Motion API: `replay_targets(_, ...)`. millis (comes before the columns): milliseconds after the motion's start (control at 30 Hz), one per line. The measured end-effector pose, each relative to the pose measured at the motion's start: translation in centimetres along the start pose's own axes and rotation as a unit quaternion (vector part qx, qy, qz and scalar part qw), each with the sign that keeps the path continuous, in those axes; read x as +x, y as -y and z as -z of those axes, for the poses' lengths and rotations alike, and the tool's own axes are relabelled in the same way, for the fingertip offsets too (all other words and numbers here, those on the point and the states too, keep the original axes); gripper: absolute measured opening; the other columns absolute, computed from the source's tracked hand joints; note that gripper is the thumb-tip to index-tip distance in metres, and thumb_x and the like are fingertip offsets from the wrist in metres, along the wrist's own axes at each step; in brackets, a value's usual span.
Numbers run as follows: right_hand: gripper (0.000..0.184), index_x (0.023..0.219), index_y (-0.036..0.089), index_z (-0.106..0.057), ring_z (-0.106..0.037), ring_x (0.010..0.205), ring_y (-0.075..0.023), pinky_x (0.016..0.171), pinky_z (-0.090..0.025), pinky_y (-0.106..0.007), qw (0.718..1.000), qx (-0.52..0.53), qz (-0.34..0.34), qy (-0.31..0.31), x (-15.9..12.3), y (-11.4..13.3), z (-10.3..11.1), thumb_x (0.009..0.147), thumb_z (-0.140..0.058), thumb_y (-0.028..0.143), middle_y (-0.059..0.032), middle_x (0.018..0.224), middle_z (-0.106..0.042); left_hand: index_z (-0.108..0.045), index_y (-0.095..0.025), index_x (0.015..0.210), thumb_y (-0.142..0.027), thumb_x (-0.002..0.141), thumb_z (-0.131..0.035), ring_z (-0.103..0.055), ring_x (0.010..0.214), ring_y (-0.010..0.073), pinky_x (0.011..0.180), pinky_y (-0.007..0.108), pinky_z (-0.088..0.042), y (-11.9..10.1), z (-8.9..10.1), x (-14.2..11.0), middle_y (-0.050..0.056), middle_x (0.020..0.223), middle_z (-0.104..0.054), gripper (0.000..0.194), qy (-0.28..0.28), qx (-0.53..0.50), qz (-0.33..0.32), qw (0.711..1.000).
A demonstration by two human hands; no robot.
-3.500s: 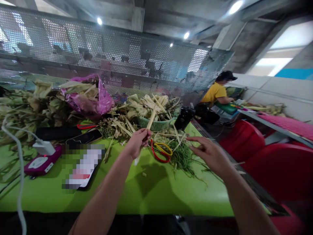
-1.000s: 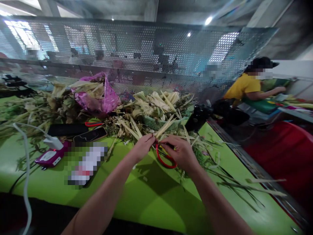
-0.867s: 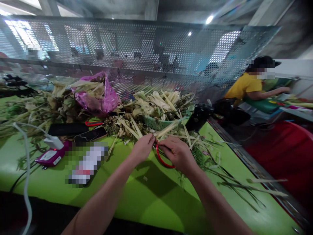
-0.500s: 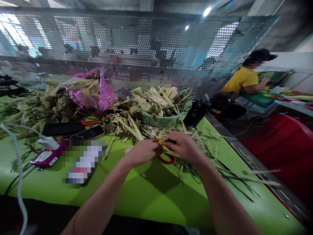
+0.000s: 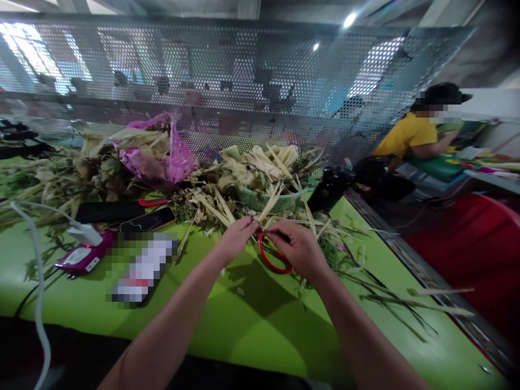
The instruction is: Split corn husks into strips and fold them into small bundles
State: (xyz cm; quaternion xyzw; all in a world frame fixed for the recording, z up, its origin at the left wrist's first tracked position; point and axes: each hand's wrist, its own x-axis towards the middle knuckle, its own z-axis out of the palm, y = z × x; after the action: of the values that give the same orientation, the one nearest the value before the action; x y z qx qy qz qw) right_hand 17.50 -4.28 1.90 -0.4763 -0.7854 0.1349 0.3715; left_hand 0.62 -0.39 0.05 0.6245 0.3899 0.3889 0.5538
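Lying beside the right hand: scissors (partly hidden); beyond, green basket.

Materials and finish
Husk strips, centre: dry, fibrous, matt. Scissor handles: smooth plastic. Table: smooth, glossy. Bag, left of centre: glossy plastic. Partition, top: perforated metal.

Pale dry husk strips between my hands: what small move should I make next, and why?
Perhaps pinch the pale dry husk strips firmly with your bare left hand while your bare right hand gathers their lower ends: the strips spread apart above, and both hands sit close together at the base.
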Motion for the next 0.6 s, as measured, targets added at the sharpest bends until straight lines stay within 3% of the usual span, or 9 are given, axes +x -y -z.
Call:
replay_targets(167, 0.018, 0.086, 0.017, -0.066, -0.057, 0.076, -0.019, 0.071, -0.041, -0.029, 0.989, -0.123, 0.081, 0.024, -0.3, 0.8, -0.2, 0.089, -0.049, 0.019, -0.0065, 0.079, -0.065, -0.045, -0.018, 0.07, -0.027, 0.091, -0.037, -0.042, 0.067, 0.0139, 0.064, 0.027, -0.032, 0.8, 0.0, -0.2, 0.001, 0.07, -0.049, 0.024, -0.028, 0.249, -0.081, 0.965)
replay_targets(267, 0.019, 0.083, 0.017, -0.066, -0.057, 0.075, -0.0191, 0.07, -0.04, -0.03, 0.984, -0.141, 0.101, 0.038, -0.3, 0.9, 0.0, 0.089, -0.048, 0.018, -0.0071, 0.077, -0.065, -0.053, -0.018, 0.077, -0.025, 0.092, -0.034, -0.048, 0.073, 0.0168, 0.069, 0.029, -0.036, 0.8, -0.1, -0.8, 0.005, 0.078, -0.056, 0.025, -0.013, 0.374, -0.129, 0.918)
replay_targets(333, 0.018, 0.082, 0.017, -0.066, -0.057, 0.075, -0.0184, 0.069, -0.04, -0.029, 0.987, -0.118, 0.092, 0.05, -0.1, 0.7, 0.5, 0.089, -0.05, 0.019, -0.0063, 0.076, -0.065, -0.059, -0.018, 0.082, -0.027, 0.092, -0.035, -0.051, 0.075, 0.0182, 0.07, 0.03, -0.037, 0.5, 0.0, -1.0, 0.007, 0.082, -0.06, 0.027, 0.02, 0.41, -0.131, 0.902)
replay_targets(467, 0.013, 0.079, 0.019, -0.067, -0.058, 0.073, -0.0163, 0.068, -0.042, -0.028, 0.998, 0.01, 0.021, 0.062, 0.4, -0.4, 2.2, 0.086, -0.057, 0.024, -0.003, 0.076, -0.065, -0.067, -0.019, 0.085, -0.028, 0.088, -0.045, -0.054, 0.081, 0.0176, 0.075, 0.029, -0.04, -0.4, 0.1, -1.0, 0.006, 0.091, -0.063, 0.024, 0.159, 0.35, -0.139, 0.912)
replay_targets(533, 0.011, 0.077, 0.018, -0.067, -0.057, 0.069, -0.0154, 0.065, -0.043, -0.027, 0.99, 0.11, -0.044, 0.076, 0.5, -1.1, 2.9, 0.081, -0.062, 0.028, -0.0018, 0.073, -0.064, -0.067, -0.019, 0.087, -0.029, 0.087, -0.049, -0.054, 0.084, 0.0163, 0.076, 0.027, -0.04, -0.9, 0.3, -1.0, 0.005, 0.091, -0.063, 0.021, 0.215, 0.248, -0.14, 0.934)
replay_targets(600, 0.015, 0.077, 0.017, -0.066, -0.055, 0.062, -0.0138, 0.058, -0.041, -0.026, 0.966, 0.221, -0.105, 0.087, 0.5, -1.6, 3.0, 0.078, -0.066, 0.033, -0.0008, 0.07, -0.062, -0.067, -0.017, 0.09, -0.033, 0.086, -0.052, -0.053, 0.079, 0.0137, 0.071, 0.024, -0.04, -1.1, 0.3, -1.1, 0.004, 0.087, -0.062, 0.022, 0.227, 0.11, -0.112, 0.961)
